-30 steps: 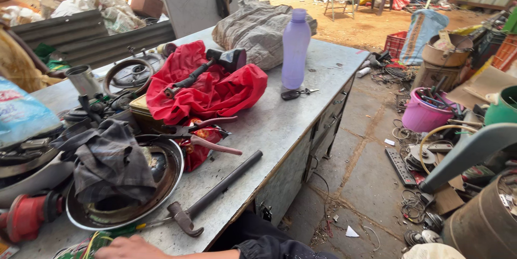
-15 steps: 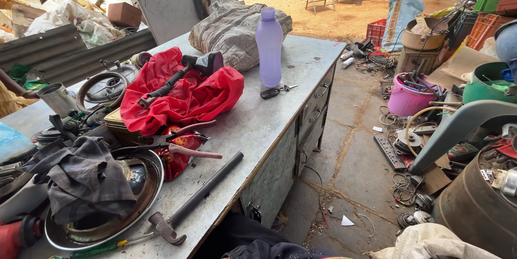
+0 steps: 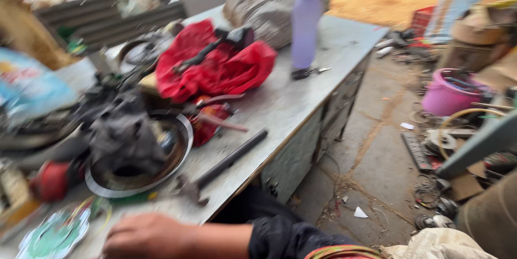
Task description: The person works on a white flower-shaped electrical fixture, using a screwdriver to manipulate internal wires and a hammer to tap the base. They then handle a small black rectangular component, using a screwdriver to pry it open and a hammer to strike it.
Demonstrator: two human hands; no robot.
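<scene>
Head view: hand (image 3: 146, 236) near hammer (image 3: 218, 168)

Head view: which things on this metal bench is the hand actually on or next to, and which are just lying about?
By the hand:
right hand
green-and-white round packet
dark long-handled hammer

Lying about:
purple plastic bottle
red crumpled cloth
round metal pan
pink plastic bucket

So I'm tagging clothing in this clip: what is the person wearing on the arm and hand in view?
One hand shows, bare, with no glove, ring or watch visible. The forearm is bare too; a dark sleeve is pushed up near the elbow. The picture is blurred, so finer details cannot be told.
</scene>
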